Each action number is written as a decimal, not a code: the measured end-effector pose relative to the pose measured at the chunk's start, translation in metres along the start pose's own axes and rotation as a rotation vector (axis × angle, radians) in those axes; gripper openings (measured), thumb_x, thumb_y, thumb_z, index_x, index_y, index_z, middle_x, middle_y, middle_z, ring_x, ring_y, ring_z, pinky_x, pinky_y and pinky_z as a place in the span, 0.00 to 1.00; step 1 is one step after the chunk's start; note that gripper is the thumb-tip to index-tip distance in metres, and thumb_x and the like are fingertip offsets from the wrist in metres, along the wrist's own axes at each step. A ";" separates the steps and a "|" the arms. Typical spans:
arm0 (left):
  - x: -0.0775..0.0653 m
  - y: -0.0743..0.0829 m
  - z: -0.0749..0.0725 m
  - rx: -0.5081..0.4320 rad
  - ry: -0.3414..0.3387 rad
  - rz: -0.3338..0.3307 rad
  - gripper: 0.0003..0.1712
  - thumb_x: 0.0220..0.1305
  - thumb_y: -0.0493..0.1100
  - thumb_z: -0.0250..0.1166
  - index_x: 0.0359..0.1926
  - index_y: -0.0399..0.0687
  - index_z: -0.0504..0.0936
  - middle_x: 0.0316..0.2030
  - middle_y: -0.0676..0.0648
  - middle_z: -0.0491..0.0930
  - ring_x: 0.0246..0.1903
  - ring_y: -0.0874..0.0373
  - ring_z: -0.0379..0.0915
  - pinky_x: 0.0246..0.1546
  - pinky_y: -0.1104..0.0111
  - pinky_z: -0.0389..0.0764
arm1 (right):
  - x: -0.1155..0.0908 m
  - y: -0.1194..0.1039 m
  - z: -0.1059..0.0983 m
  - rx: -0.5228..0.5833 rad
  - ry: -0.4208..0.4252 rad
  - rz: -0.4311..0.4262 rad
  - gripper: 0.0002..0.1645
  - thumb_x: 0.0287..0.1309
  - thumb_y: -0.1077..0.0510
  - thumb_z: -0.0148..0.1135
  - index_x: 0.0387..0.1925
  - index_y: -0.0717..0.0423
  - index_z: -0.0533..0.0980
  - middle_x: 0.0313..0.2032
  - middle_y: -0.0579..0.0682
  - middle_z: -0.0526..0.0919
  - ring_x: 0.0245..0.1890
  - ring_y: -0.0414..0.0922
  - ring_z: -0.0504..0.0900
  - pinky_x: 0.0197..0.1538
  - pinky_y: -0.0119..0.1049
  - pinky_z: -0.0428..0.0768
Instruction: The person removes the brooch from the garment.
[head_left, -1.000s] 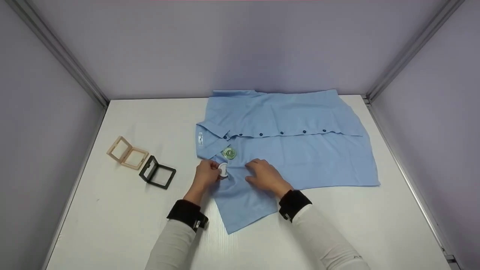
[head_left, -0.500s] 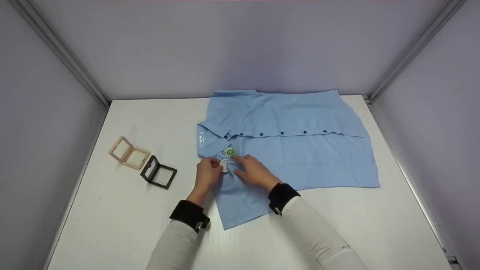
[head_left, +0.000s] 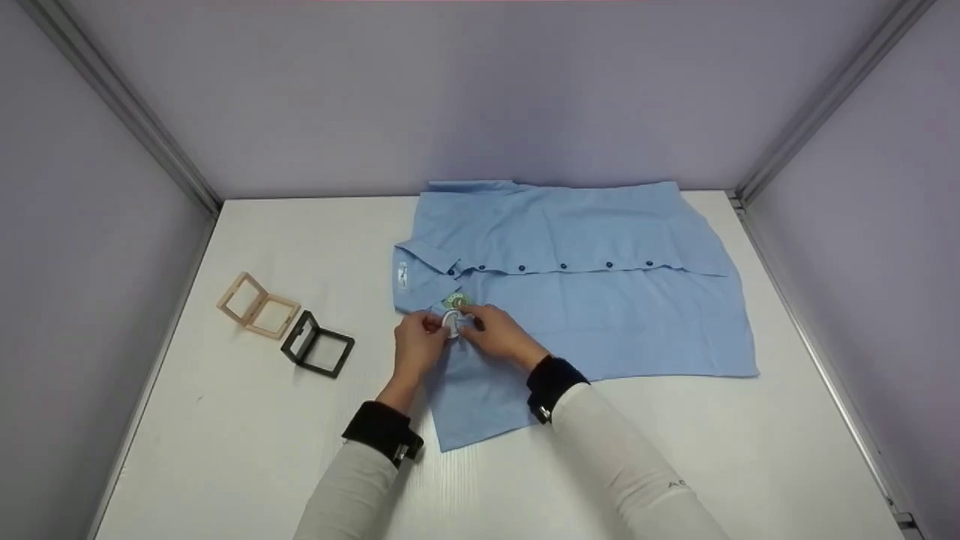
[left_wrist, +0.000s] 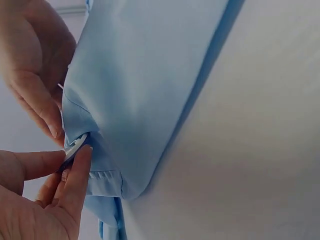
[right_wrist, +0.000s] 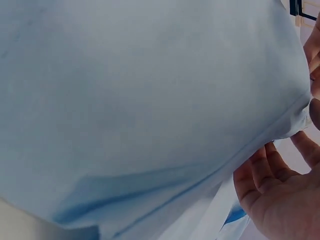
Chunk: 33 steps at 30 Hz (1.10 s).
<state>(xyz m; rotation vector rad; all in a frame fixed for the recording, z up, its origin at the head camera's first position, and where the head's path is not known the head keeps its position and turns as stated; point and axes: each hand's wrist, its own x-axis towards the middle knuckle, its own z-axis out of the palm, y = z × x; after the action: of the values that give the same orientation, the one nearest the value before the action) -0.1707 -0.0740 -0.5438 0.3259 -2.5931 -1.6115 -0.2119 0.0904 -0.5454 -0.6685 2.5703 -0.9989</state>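
A light blue buttoned shirt (head_left: 600,322) lies on the white table. Beside its collar my left hand (head_left: 418,346) pinches a round white badge (head_left: 450,324), seen edge-on between thumb and finger in the left wrist view, against a fold of cloth. My right hand (head_left: 499,334) is at the badge's other side, its thumb and index finger closing on raised shirt cloth. In the right wrist view that hand (right_wrist: 287,195) has its fingers at the fold's edge. Just above the badge, a green round badge (head_left: 456,301) sits on the shirt, partly covered by my right fingers.
Left of the shirt stand a light wooden hinged frame (head_left: 259,306) and a black hinged frame (head_left: 318,345), both opened out. The white table (head_left: 225,450) is bounded by grey walls at the back and sides.
My right hand has moved left and up to the white badge, its thumb and index finger drawing together. The left hand has shifted slightly up with the badge; the sleeve has shifted left.
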 end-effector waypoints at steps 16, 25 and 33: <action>0.000 -0.014 0.007 -0.343 -0.094 -0.248 0.08 0.55 0.23 0.65 0.37 0.25 0.78 0.28 0.37 0.82 0.30 0.46 0.83 0.31 0.62 0.84 | 0.006 0.004 0.011 0.185 0.052 0.170 0.15 0.67 0.51 0.59 0.45 0.59 0.77 0.41 0.53 0.81 0.42 0.49 0.78 0.48 0.44 0.75; 0.000 -0.020 0.011 -0.406 -0.104 -0.276 0.08 0.52 0.21 0.64 0.35 0.23 0.78 0.23 0.41 0.80 0.24 0.53 0.81 0.29 0.63 0.84 | 0.005 0.002 0.013 0.208 0.050 0.210 0.13 0.66 0.56 0.61 0.47 0.61 0.76 0.41 0.54 0.80 0.44 0.50 0.77 0.50 0.45 0.74; 0.000 -0.020 0.013 -0.446 -0.096 -0.296 0.10 0.53 0.22 0.64 0.38 0.21 0.78 0.27 0.37 0.81 0.24 0.52 0.82 0.29 0.63 0.84 | 0.003 0.006 0.013 0.234 0.057 0.241 0.15 0.57 0.63 0.67 0.46 0.63 0.77 0.32 0.49 0.77 0.33 0.45 0.74 0.40 0.38 0.74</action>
<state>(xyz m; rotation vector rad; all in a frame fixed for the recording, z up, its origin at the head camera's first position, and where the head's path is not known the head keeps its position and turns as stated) -0.1699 -0.0716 -0.5676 0.6295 -2.2330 -2.2902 -0.2106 0.0857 -0.5597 -0.2656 2.4529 -1.2230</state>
